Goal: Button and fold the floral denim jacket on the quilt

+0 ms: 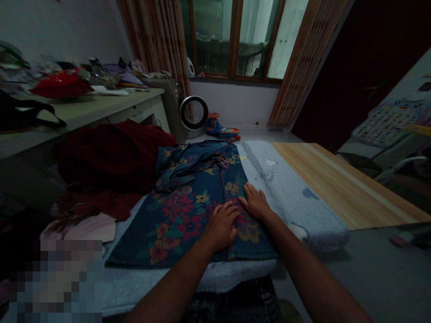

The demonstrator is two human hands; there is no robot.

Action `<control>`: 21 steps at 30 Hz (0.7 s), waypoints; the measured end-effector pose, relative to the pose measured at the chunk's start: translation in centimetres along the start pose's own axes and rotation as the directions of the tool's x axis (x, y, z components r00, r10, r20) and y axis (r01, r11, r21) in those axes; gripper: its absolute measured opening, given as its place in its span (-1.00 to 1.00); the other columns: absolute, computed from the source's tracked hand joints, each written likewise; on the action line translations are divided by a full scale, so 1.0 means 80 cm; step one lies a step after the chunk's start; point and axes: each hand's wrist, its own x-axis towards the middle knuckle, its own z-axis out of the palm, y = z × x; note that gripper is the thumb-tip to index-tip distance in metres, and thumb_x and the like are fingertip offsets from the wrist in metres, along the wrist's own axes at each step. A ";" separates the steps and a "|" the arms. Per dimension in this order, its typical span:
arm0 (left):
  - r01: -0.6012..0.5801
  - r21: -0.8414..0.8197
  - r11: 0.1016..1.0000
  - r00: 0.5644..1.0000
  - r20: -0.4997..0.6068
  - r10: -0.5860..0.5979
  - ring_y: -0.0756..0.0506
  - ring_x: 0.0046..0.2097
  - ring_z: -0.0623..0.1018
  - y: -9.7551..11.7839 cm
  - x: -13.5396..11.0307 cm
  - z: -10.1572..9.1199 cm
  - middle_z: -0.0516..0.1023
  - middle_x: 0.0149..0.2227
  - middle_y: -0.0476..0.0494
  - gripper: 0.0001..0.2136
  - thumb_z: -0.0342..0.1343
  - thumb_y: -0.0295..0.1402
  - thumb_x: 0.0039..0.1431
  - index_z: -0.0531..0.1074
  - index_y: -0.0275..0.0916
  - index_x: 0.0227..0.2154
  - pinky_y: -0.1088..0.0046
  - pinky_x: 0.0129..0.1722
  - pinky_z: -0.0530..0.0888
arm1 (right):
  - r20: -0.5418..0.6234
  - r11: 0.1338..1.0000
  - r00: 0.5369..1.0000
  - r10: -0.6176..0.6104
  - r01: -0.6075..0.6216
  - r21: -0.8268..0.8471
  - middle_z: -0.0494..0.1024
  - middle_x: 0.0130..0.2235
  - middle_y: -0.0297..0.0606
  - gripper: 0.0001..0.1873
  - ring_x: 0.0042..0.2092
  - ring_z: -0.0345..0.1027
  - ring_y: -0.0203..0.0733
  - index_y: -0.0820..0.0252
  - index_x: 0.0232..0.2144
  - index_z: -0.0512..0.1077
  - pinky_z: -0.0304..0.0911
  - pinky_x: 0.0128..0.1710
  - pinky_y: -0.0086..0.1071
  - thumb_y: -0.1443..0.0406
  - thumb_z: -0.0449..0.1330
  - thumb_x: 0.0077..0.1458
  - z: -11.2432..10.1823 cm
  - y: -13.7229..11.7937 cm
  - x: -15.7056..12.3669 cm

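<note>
A dark blue floral garment [182,211] lies spread on a light blue towel-like cover [286,193] over a table. Its upper part is bunched into a crumpled fold [188,163] at the far end. My left hand [221,224] rests flat on the cloth near its right side, fingers stretched out. Just to the right of it, my right hand [256,202] presses flat on the garment's right edge, fingers spread. Both hands touch the fabric and neither grips it.
A heap of dark red clothes [107,157] and a pink piece [90,226] lie left of the garment. Bare wooden tabletop [340,184] extends right. A cluttered desk [84,107] stands at left. A round fan [193,113] and a toy [222,130] sit on the floor under the window.
</note>
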 end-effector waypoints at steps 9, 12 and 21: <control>0.017 -0.013 1.000 1.000 -0.011 -0.017 -0.19 0.33 0.19 -0.001 0.000 0.002 0.38 0.22 -0.12 -0.50 0.05 -0.49 0.05 0.39 -0.18 0.11 0.05 0.32 0.09 | 0.008 1.000 1.000 0.003 -0.003 -0.002 -0.13 0.42 -0.07 -0.25 0.40 -0.21 0.01 0.23 0.37 -0.03 -0.22 0.31 0.09 -0.06 -0.21 0.31 -0.001 -0.009 -0.053; 0.016 -0.016 1.000 1.000 -0.018 -0.017 -0.19 0.33 0.19 -0.001 0.000 0.002 0.40 0.21 -0.13 -0.51 0.06 -0.49 0.05 0.40 -0.19 0.10 0.07 0.32 0.09 | 0.008 1.000 1.000 0.004 -0.004 -0.004 -0.13 0.41 -0.07 -0.25 0.40 -0.21 0.02 0.23 0.37 -0.01 -0.21 0.31 0.10 -0.07 -0.21 0.30 -0.001 -0.010 -0.069; 0.011 -0.030 0.999 0.999 -0.030 -0.012 -0.18 0.32 0.21 -0.004 0.000 0.005 0.42 0.19 -0.15 -0.53 0.06 -0.53 0.03 0.42 -0.22 0.06 0.07 0.32 0.12 | 0.052 1.000 0.999 -0.015 0.016 -0.002 -0.15 0.42 -0.10 -0.24 0.42 -0.29 0.01 0.26 0.37 -0.02 -0.26 0.32 0.09 -0.05 -0.16 0.29 -0.011 -0.018 -0.116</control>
